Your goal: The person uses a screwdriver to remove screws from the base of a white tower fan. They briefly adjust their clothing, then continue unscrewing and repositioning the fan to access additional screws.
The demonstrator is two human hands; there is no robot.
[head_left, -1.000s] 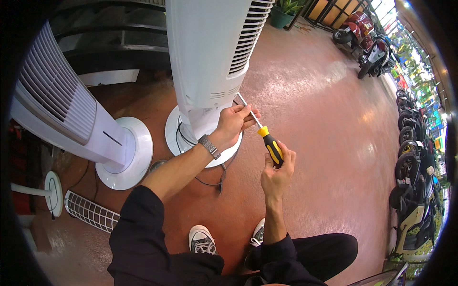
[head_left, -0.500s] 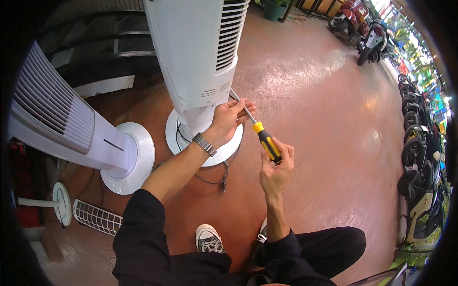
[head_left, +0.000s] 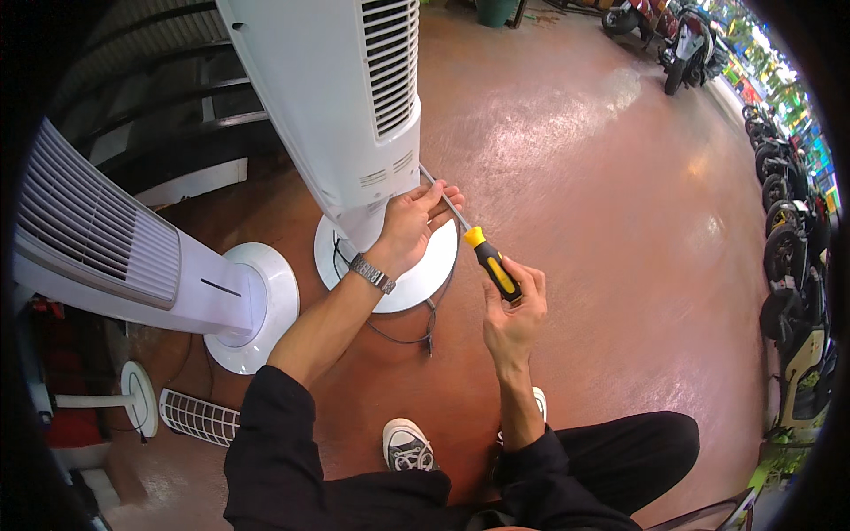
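My right hand [head_left: 515, 311] is wrapped around the black and yellow handle of a screwdriver [head_left: 497, 271]. Its long metal shaft runs up and left to the lower side of a white tower fan [head_left: 354, 133], where the tip is hidden. My left hand [head_left: 414, 226], with a metal watch on its wrist, pinches the shaft between thumb and forefinger; its other fingers stretch out behind the shaft. The fan's slatted body leans over its round white base [head_left: 398, 296], and a dark power cord [head_left: 398, 340] loops around that base.
Left of the fan stands a second white tower fan [head_left: 124, 239] on a round base. Farther down lie a white grille panel [head_left: 199, 417] and a small round stand [head_left: 140, 398]. Several motorbikes [head_left: 786, 257] line the right edge. My shoe [head_left: 408, 445] rests on the reddish floor.
The view has shifted a little, and the fan's upper body now appears farther left and more tilted. Both hands keep their hold on the screwdriver in nearly the same pose.
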